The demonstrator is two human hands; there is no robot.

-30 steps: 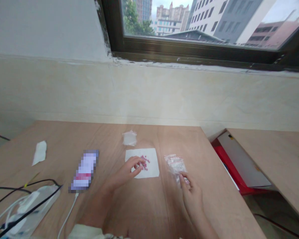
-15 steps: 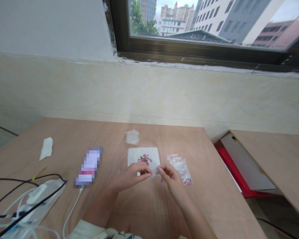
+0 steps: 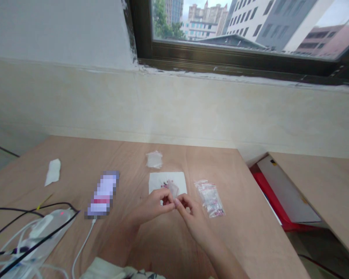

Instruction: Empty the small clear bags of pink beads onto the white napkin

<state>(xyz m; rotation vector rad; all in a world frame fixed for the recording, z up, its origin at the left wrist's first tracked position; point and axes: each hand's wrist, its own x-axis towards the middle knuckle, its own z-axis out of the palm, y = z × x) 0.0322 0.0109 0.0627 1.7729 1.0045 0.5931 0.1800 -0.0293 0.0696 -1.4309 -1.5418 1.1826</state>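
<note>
My left hand (image 3: 159, 202) and my right hand (image 3: 191, 211) meet over the near edge of a white paper sheet (image 3: 154, 178). Both are closed in a pinch on one small clear zip bag (image 3: 172, 188), which stands up beyond the fingertips. Behind the bag, small red and dark beads (image 3: 163, 185) lie on the paper, partly covered by it. Whether this bag holds any beads cannot be made out. Right of my right hand lie several flat zip bags (image 3: 211, 197), with pinkish beads in the lowest one.
A stack of clear zip bags (image 3: 154, 159) lies beyond the paper. On the left are a phone (image 3: 103, 193) on a white cable, a white scrap (image 3: 52, 172) and a power strip (image 3: 50, 232) with tangled cords. The table's right edge borders a gap with a red folder (image 3: 270, 197).
My right hand has moved left to meet my left hand. The small bag has swung from hanging low between the hands to standing up in front of the beads.
</note>
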